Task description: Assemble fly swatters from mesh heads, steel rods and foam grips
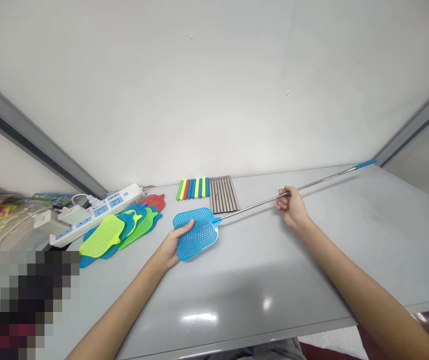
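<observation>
At the middle of the gray table (252, 280), the left hand (171, 246) holds a blue paddle (201, 234), its thumb laid on the mesh and its other fingers tucked underneath, probably to keep the broad face steady. Taking that paddle as the clock's center, the right hand (293, 206) sits between two and three o'clock, its fingers curled narrowly around the slim metal rod (254, 205) joined to the paddle's neck. The wide spacing of the hands seems to balance the long piece, whose far end bears a blue grip (366, 164) in the same direction; whether that end touches the table, I cannot tell.

At twelve o'clock, colored tubes (192, 189) lie side by side, and just right of them, toward one, spare metal rods (224, 195) line up in parallel, apparently sorted by kind for easy reach. Toward nine, loose paddles (103, 235) overlap, beside a white power strip (107, 206).

The paddles look like thin, flexible plastic, rounded and perforated in a fine grid. The rods are smooth and shiny, the tubes matte, straight and round-ended; the tabletop is glossy.
</observation>
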### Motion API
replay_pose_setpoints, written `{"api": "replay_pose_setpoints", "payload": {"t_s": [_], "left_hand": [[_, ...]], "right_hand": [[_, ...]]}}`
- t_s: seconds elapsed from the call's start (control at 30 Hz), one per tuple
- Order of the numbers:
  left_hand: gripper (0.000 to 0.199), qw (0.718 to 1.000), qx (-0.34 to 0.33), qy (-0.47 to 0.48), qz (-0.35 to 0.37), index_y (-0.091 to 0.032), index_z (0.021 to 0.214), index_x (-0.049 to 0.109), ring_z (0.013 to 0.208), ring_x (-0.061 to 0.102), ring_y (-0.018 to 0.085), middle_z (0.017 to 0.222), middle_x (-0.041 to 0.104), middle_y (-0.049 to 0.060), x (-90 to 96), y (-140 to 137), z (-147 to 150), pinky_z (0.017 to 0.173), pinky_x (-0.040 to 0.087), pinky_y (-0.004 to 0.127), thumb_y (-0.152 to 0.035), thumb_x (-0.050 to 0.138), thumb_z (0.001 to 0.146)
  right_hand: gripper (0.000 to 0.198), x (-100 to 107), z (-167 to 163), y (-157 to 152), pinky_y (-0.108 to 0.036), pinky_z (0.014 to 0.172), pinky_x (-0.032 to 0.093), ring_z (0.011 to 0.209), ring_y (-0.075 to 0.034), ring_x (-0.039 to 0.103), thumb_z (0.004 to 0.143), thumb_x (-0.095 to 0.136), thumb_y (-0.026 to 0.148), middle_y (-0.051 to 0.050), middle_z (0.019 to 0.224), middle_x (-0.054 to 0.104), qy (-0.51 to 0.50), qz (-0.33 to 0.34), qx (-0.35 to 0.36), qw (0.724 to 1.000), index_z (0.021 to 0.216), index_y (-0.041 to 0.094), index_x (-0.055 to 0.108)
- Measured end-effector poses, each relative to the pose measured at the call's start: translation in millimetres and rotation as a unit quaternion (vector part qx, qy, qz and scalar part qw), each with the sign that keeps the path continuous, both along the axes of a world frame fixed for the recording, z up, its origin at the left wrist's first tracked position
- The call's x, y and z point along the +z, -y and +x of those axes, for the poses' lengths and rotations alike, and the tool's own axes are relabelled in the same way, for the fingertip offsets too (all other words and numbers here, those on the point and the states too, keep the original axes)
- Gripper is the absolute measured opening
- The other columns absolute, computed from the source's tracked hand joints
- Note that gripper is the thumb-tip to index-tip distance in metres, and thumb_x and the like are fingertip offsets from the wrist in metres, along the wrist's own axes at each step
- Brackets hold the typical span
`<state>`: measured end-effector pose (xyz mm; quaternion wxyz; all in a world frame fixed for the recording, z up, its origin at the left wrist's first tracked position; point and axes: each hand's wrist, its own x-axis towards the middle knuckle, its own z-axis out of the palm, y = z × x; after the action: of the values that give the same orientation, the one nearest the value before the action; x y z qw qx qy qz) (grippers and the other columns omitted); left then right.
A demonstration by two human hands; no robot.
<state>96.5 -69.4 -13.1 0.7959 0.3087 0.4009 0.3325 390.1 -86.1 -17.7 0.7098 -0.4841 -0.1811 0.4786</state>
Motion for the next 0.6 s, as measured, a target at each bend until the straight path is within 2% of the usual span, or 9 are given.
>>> {"api": "replay_pose_setpoints", "payload": {"t_s": [0.13, 0.37, 0.6], "left_hand": [[0.037, 1.0, 0.01, -0.016, 0.002, -0.011, 0.11, 0.051, 0.083, 0.061, 0.023, 0.092, 0.065, 0.012, 1.0, -2, -6, 0.082, 0.046, 0.034, -0.02, 0.053, 0.074], [0.032, 1.0, 0.008, -0.018, -0.008, -0.009, 0.103, 0.055, 0.087, 0.059, 0.025, 0.095, 0.064, 0.013, 0.5, -1, -11, 0.083, 0.046, 0.035, -0.02, 0.055, 0.073], [0.035, 1.0, 0.015, -0.027, -0.008, -0.01, 0.107, 0.053, 0.089, 0.059, 0.025, 0.097, 0.063, 0.013, 2.6, -4, -14, 0.082, 0.046, 0.036, -0.018, 0.055, 0.073]], "right_hand": [[0.017, -3, -5, 0, -0.019, 0.033, 0.027, 0.031, -0.005, 0.022, 0.07, 0.044, 0.031, 0.009, 0.036, 0.023, -0.007, -0.009, 0.009, 1.0, 0.057, 0.019, 0.043], [0.017, 4, -5, -1, -0.018, 0.033, 0.027, 0.033, -0.005, 0.024, 0.07, 0.045, 0.029, 0.007, 0.037, 0.027, -0.026, -0.003, 0.01, 1.0, 0.057, 0.017, 0.047], [0.016, 16, 30, -2, -0.017, 0.034, 0.029, 0.034, -0.005, 0.029, 0.072, 0.041, 0.023, 0.007, 0.04, 0.028, -0.1, 0.034, -0.105, 0.989, 0.057, 0.017, 0.045]]}}
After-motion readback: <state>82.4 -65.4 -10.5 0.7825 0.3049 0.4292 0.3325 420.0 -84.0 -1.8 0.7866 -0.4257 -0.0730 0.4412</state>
